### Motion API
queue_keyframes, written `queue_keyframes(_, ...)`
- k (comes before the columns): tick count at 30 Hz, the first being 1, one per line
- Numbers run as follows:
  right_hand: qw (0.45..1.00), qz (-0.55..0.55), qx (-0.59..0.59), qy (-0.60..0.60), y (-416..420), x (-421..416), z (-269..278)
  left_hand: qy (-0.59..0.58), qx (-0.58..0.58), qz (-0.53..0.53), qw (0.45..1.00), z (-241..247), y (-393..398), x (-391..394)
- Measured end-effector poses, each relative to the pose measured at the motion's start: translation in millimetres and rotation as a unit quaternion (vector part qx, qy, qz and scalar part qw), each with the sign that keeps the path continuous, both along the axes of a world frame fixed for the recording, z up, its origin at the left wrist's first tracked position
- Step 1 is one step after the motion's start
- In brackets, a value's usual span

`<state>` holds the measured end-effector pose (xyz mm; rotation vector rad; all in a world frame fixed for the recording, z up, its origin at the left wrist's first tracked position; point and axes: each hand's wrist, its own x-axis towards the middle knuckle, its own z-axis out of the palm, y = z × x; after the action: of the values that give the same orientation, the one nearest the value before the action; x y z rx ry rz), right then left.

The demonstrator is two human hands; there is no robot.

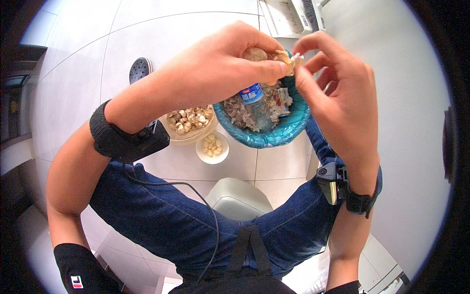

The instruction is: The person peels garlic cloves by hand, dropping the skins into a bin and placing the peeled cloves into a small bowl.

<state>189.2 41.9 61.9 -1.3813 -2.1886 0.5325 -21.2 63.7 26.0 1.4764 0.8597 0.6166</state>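
Over the bin, my left hand [235, 64] grips garlic: a rounded piece [256, 54] rests inside the curled fingers, and a clove with loose papery skin [284, 60] juts from the thumb and fingertip. My right hand [343, 84] meets it from the right, thumb and forefinger pinching pale garlic skin [299, 58] at the clove's end; that spot is slightly blurred. Below both hands stands a bin with a teal plastic liner [273, 139], filled with garlic skins [238, 114]. A larger bowl [176, 137] contains unpeeled garlic [187, 119]. Peeled cloves [212, 146] lie in a small white bowl [214, 161].
A plastic bottle with a blue label [251, 93] and a printed wrapper [282, 101] lie in the bin. Behind it is a dustpan with a brush [286, 18]. A pale stool [238, 196] shows between my knees. A black cable [216, 228] crosses my leg.
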Motion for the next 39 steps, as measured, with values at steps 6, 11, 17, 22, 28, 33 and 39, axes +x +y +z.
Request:
queue_keyframes(6, 0.999, 0.049, 0.024, -0.003, 0, -4, -4, -0.017, 0.023, 0.007, 1.000, -1, -1, -1)
queue_keyframes(11, 0.997, 0.063, 0.027, -0.024, 2, -1, -5, 0.023, 0.020, -0.009, 1.000, 0, 0, 0)
queue_keyframes(17, 0.995, 0.069, 0.010, -0.077, 0, -2, -2, 0.017, 0.028, -0.013, 0.999, -3, 1, 0)
queue_keyframes(22, 0.992, 0.082, 0.024, -0.088, -1, -2, 0, 0.038, 0.011, -0.020, 0.999, 3, 2, 1)
queue_keyframes(28, 0.994, 0.068, 0.063, -0.057, -2, -6, 1, -0.048, -0.085, -0.013, 0.995, 1, 2, 3)
queue_keyframes(33, 0.993, 0.064, 0.080, -0.054, -2, -5, -1, -0.078, -0.127, 0.026, 0.989, -3, -6, 8)
queue_keyframes(39, 0.993, 0.042, 0.090, -0.065, -7, -9, -5, -0.098, -0.168, 0.079, 0.978, -4, -16, 15)
